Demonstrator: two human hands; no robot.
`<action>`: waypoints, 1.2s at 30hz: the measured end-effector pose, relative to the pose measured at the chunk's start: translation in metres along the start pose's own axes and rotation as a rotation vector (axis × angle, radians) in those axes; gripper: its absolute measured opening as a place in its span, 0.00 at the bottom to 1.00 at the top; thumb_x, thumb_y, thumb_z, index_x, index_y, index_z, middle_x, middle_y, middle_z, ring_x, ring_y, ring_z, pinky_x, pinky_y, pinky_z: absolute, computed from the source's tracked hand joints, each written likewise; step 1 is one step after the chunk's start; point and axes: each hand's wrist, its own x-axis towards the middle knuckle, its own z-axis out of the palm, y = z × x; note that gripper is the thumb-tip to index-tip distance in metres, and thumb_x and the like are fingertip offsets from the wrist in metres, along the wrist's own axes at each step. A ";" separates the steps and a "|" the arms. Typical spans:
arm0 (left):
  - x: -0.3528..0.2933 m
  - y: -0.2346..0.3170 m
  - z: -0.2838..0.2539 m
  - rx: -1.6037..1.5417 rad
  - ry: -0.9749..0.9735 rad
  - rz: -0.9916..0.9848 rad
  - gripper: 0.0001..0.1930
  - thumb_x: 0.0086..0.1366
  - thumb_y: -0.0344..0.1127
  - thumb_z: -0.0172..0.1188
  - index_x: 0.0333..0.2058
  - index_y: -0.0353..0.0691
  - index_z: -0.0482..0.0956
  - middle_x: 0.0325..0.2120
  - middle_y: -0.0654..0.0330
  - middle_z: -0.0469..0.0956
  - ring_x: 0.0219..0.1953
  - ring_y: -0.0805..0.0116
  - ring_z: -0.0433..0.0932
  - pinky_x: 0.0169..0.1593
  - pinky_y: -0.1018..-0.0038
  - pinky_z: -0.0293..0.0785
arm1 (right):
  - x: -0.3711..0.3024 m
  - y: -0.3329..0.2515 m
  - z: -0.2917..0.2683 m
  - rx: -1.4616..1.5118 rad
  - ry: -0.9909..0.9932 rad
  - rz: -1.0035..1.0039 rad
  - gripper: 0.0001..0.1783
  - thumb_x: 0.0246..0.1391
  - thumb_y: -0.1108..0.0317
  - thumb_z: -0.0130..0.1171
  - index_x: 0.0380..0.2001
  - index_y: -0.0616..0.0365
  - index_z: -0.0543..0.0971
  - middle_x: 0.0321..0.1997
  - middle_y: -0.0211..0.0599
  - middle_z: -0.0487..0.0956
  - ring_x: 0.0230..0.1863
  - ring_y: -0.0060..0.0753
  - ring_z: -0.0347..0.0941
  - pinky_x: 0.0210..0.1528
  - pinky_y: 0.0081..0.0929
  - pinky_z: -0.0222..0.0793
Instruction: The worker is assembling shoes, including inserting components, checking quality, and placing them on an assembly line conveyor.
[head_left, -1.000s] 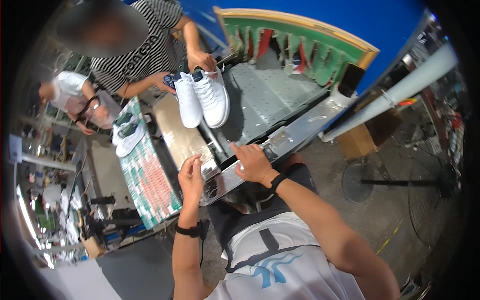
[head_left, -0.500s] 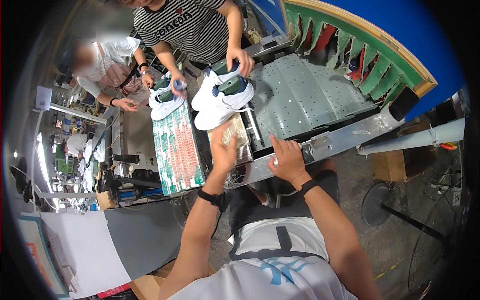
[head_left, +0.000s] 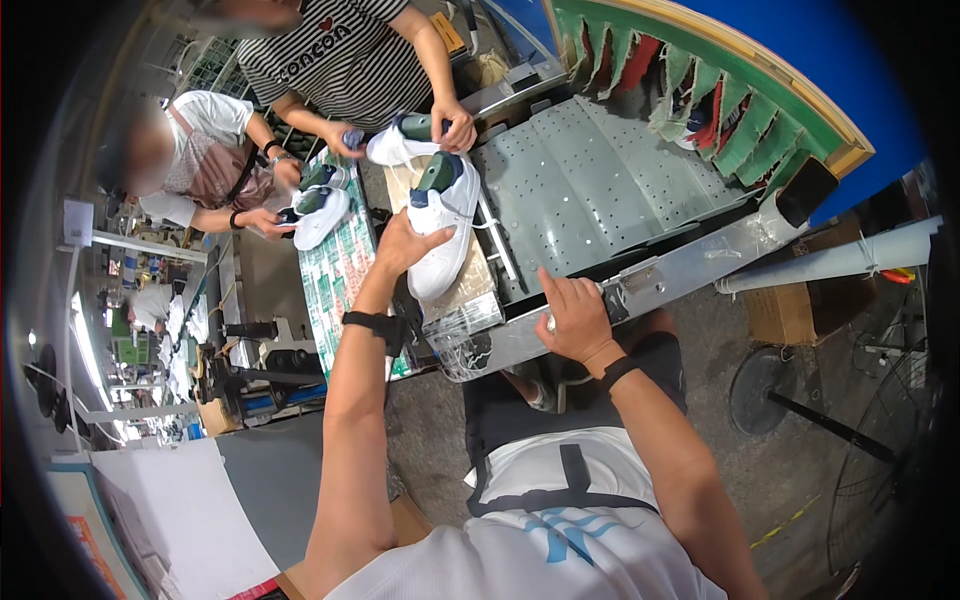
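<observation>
My left hand (head_left: 405,243) is on a white sneaker (head_left: 442,255), its fingers along the shoe's left side and its thumb across the front. The sneaker has a dark blue collar and a green last (head_left: 437,175) inside; its toe points toward me. My right hand (head_left: 577,318) is at the metal rail (head_left: 655,282) of the conveyor, index finger stretched out and the other fingers bent loosely. A small pale spot shows by its thumb; I cannot tell what it is. Beyond my left hand, a co-worker in a striped shirt holds another white sneaker (head_left: 395,148).
A perforated grey conveyor (head_left: 600,190) runs right into an opening with ragged green flaps (head_left: 745,150). A patterned board (head_left: 335,270) lies to the left, where a second co-worker handles another white sneaker (head_left: 322,217). A pale pipe (head_left: 830,275) and a cardboard box (head_left: 785,312) are at right.
My left hand has moved up and left onto the near sneaker. The striped-shirt co-worker's sneaker has moved up and away from it. My right hand has stayed in place.
</observation>
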 end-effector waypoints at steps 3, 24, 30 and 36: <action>-0.005 -0.002 0.016 -0.242 0.131 -0.004 0.36 0.53 0.46 0.83 0.55 0.32 0.80 0.45 0.54 0.87 0.48 0.65 0.85 0.56 0.69 0.80 | -0.004 -0.001 0.000 0.012 -0.039 0.023 0.43 0.49 0.63 0.65 0.70 0.66 0.72 0.47 0.44 0.79 0.47 0.47 0.76 0.59 0.45 0.70; -0.193 0.019 0.004 -0.195 0.668 -0.259 0.16 0.75 0.43 0.65 0.48 0.34 0.85 0.34 0.52 0.87 0.37 0.64 0.87 0.45 0.66 0.81 | 0.009 -0.016 0.008 -0.064 -0.092 -0.036 0.43 0.49 0.65 0.65 0.71 0.66 0.71 0.47 0.47 0.79 0.48 0.51 0.76 0.56 0.48 0.70; -0.154 -0.026 0.006 -0.677 0.317 -0.022 0.16 0.77 0.35 0.64 0.58 0.34 0.81 0.45 0.58 0.85 0.46 0.70 0.82 0.54 0.69 0.80 | 0.080 -0.123 -0.001 0.334 -0.261 -0.250 0.40 0.52 0.64 0.65 0.69 0.68 0.73 0.44 0.49 0.80 0.46 0.54 0.77 0.51 0.48 0.70; -0.131 -0.062 -0.036 -0.289 0.322 -0.024 0.21 0.74 0.41 0.67 0.59 0.33 0.82 0.50 0.51 0.86 0.53 0.61 0.85 0.59 0.66 0.80 | 0.132 -0.167 0.020 -0.092 -0.382 -0.348 0.39 0.52 0.59 0.67 0.63 0.75 0.75 0.39 0.49 0.79 0.41 0.53 0.77 0.50 0.48 0.69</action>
